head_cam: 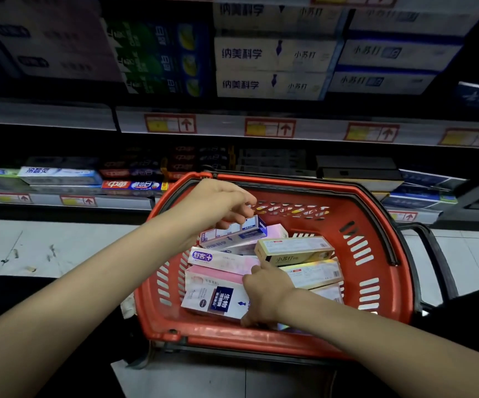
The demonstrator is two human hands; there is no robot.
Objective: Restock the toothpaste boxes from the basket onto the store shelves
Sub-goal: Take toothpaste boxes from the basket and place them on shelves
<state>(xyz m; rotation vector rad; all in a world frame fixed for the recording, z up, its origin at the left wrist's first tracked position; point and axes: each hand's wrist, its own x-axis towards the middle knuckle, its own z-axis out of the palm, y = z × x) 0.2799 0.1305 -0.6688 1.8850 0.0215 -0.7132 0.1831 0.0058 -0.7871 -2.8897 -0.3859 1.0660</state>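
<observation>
Head view: we are looking down into a red shopping basket (376, 225) sitting on the pale tiled floor (45, 248) in front of store shelves (232, 130), with both our bare arms reaching in from six o'clock. Our left hand (221, 202) is hovering at the basket's eleven o'clock, its grip closing around the upper edge of a white and blue toothpaste box (232, 232) that is tilting up on the pile. Our right hand (264, 294) is pressing down near the basket's centre, fingers spread flat on a white box with a dark blue panel (215, 304); that grip is lying apart, clamping nothing. Just beside it, a pink box (218, 258) is lying toward ten o'clock and a gold box (295, 249) toward one o'clock, all loosely stacked and touching. Behind the basket, at twelve o'clock, rows of toothpaste boxes are filling the shelves, with red price tags (269, 127) running along the shelf edge.
</observation>
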